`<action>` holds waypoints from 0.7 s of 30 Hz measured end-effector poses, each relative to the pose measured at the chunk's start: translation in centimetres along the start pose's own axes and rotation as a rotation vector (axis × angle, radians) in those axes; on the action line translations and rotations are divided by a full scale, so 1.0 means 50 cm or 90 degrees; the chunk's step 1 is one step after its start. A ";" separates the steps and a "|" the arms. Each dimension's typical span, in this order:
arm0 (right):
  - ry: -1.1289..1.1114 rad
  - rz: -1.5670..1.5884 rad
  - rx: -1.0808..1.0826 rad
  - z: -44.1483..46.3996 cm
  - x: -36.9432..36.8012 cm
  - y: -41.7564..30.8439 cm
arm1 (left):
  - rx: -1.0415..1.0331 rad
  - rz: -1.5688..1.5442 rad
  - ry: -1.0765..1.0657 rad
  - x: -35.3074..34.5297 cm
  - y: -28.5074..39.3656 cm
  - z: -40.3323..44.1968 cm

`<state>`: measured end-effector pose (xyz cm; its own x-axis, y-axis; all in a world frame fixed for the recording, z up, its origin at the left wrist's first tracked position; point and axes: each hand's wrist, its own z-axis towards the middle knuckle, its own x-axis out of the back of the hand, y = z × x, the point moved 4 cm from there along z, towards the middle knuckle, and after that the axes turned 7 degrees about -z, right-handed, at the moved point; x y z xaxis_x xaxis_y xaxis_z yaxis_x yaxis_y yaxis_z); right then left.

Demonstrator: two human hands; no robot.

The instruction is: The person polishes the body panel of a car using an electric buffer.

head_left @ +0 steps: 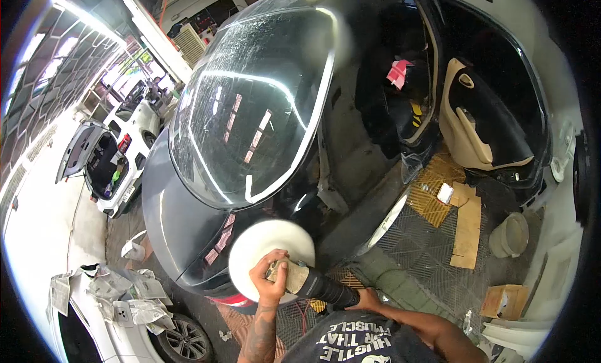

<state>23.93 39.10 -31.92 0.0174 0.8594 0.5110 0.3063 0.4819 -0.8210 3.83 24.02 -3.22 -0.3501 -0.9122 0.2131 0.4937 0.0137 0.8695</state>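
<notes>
A car polisher [322,289] with a dark body and a large round white pad [248,253] is held in front of my body. My left hand [270,276] is wrapped round its front end, just behind the pad. My right hand [367,300] grips the rear end of the black body, its fingers partly hidden. The pad is up against the rear of a dark car [164,228], below the window glass [250,112]; whether it touches the paint I cannot tell. White streaks and light reflections show on that glass.
An open car door [485,116] stands at the right. Cardboard [466,228], a grey bucket [509,235] and a box [504,301] lie on the right floor. A white car [119,338] with newspaper sheets [122,291] is lower left; another white car [128,122] has its tailgate raised.
</notes>
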 end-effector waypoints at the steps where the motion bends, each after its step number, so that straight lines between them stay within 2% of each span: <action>1: -0.003 0.036 0.015 -0.002 0.021 -0.027 | 0.000 -0.020 0.024 0.012 0.003 -0.001; 3: -0.030 0.028 0.014 -0.008 0.075 -0.099 | 0.014 -0.045 0.076 0.040 0.022 0.001; 4: -0.055 0.019 0.008 -0.015 0.106 -0.140 | -0.021 -0.061 0.091 0.061 0.023 0.003; 8: -0.140 -0.078 -0.006 -0.036 0.231 -0.305 | 0.039 -0.131 0.215 0.155 0.031 0.015; 10: -0.258 -0.102 0.104 -0.047 0.259 -0.367 | 0.078 -0.159 0.246 0.196 0.043 0.036; 12: -0.275 -0.057 0.159 -0.067 0.302 -0.419 | 0.085 -0.177 0.247 0.218 0.042 0.064; 14: -0.433 0.102 0.077 -0.080 0.302 -0.431 | 0.132 -0.224 0.215 0.221 0.039 0.087; 16: -0.321 0.065 0.046 -0.094 0.298 -0.443 | 0.140 -0.181 0.184 0.209 0.042 0.109; 18: -0.287 -0.060 -0.016 -0.098 0.280 -0.416 | 0.156 -0.235 0.168 0.182 0.045 0.116; 21: -0.223 -0.017 -0.010 -0.106 0.290 -0.427 | 0.148 -0.245 0.164 0.175 0.034 0.114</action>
<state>22.70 40.35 -5.65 -0.3179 0.8544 0.4110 0.3162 0.5042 -0.8036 -2.94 18.39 2.66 -0.2489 -0.9401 -0.2328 0.1679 -0.2786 0.9456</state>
